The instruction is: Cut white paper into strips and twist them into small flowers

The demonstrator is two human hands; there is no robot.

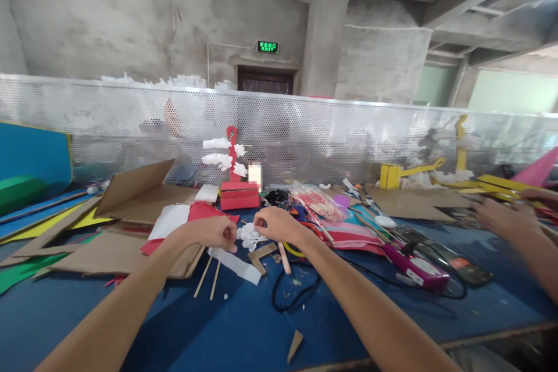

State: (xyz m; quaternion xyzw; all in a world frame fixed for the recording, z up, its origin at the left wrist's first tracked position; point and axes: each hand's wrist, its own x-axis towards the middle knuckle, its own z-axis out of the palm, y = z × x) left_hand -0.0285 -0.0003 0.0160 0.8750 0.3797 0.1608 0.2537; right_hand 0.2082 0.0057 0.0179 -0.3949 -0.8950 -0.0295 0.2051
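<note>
A frilly, crumpled piece of white paper is between my two hands, just above the blue table. My right hand has its fingers pinched at the paper's right side. Curled closed at the left side is my left hand; whatever its fingertips may hold is hidden. Beneath them lie a white paper strip, two thin wooden sticks and an L-shaped cardboard piece. Behind stands a red stand with a red upright bearing tufts of white paper.
Cardboard sheets are stacked at left. On the right are a purple box-shaped device, a black cable and a yellow stand. Another person's hand works at far right. A perforated metal panel borders the back.
</note>
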